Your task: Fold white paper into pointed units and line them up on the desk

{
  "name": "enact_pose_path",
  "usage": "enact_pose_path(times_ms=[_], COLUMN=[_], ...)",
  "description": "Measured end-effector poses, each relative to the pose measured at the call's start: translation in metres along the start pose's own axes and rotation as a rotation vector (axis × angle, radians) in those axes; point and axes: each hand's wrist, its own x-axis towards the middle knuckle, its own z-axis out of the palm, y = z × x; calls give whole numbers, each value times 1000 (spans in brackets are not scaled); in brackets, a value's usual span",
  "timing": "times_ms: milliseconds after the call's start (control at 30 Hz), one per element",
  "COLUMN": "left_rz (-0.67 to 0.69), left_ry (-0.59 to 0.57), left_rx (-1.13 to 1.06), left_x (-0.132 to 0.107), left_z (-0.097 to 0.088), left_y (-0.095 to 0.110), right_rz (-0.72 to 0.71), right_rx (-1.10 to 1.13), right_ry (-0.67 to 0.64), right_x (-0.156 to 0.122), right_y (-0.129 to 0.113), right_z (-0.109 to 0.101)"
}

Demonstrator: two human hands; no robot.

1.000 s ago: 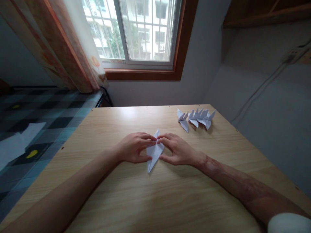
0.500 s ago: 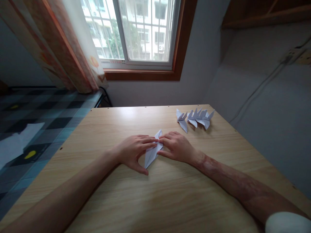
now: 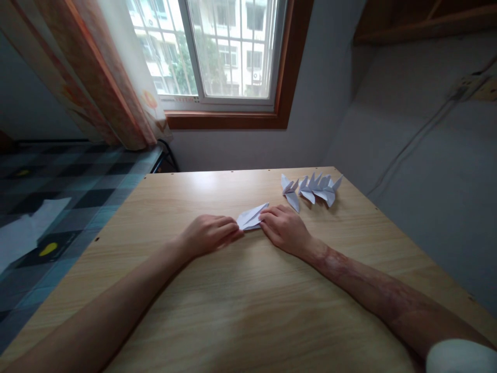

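Observation:
A folded piece of white paper (image 3: 252, 217) lies flat on the wooden table (image 3: 248, 300), pointing up and to the right. My left hand (image 3: 207, 234) rests knuckles-up with its fingertips pressed on the paper's left end. At the paper's right side my right hand (image 3: 285, 228) has its fingers curled and pressing down on the fold. Both hands are closed on the paper, pinning it to the table.
Several finished folded white paper pieces (image 3: 312, 189) lie in a row near the table's far right corner. A window (image 3: 221, 52) with a curtain (image 3: 97, 72) is behind the table. A checked bed cover (image 3: 58, 197) lies to the left, a grey wall to the right.
The paper went from pointing toward me to lying flatter, farther away and pointing up-right. Both hands slid forward with it, and the left thumb tucked in from its stretched position.

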Motion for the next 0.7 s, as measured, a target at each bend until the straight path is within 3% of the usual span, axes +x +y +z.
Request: enact_pose_path(times_ms=[67,200,300,400,567,700], left_rz=[-147,-462,-548,-608,-529,-347], left_ry=[119,349,321,232,158,120], left_rx=[-78,-457,-610,-511,-102,-17], left_x=[2,11,17,14,6,6], left_z=[2,8,11,14,19,20], left_y=[1,5,8,8,-1,-5], right_rz=[38,143,237,318,214,135], right_rx=[66,203,346,402,242,99], right_ry=[61,181,207,197,134,102], right_x=[-1,-3,-5,-5,-2,-1], right_y=[1,6,10,13,17,12], right_z=[0,2,5,8,9,6])
